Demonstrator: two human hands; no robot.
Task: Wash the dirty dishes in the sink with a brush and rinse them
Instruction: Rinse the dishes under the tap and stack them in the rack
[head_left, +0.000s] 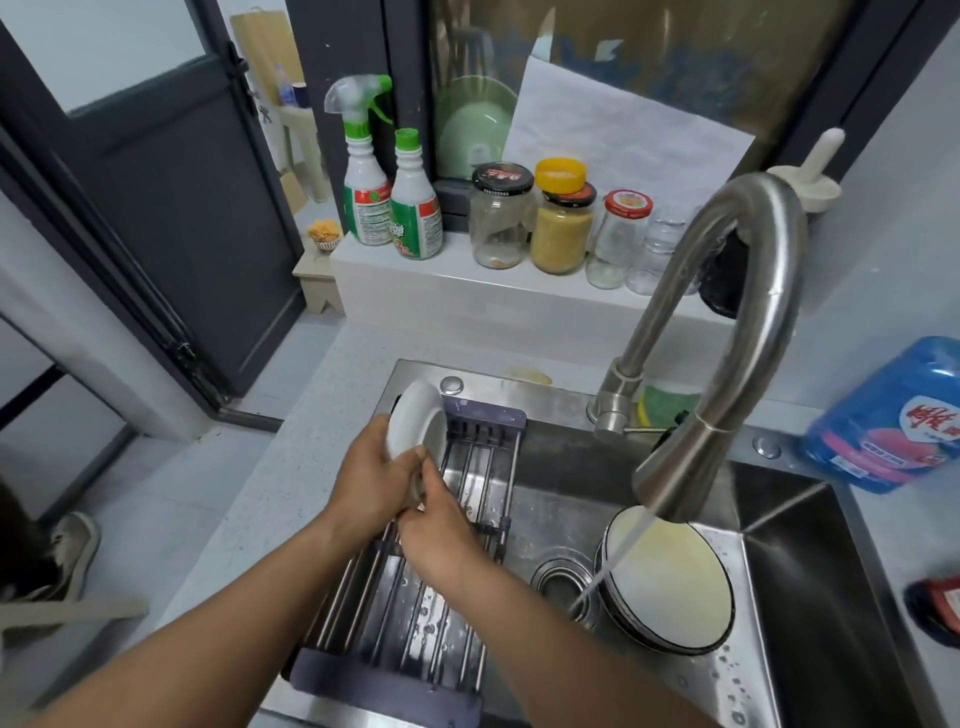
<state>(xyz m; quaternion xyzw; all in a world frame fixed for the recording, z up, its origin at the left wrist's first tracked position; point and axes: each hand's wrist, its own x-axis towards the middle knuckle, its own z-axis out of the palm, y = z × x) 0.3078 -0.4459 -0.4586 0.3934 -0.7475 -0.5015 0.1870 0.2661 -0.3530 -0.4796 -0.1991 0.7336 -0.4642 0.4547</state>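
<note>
Left hand (370, 470) and right hand (441, 527) grip white bowl (417, 418) over rack (400, 618) | faucet (759, 291) streams onto stacked plates (675, 590)

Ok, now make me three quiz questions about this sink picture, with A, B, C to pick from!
1. Where is the white bowl? A in a cupboard B over the rack C on the floor
2. How many green-topped bottles? A one B two C four
3. The tap is: A running B off C broken off
Answers: 1 B, the left hand and right hand hold it above the rack. 2 B, two stand beside the jars. 3 A, water pours onto the plates.
</note>
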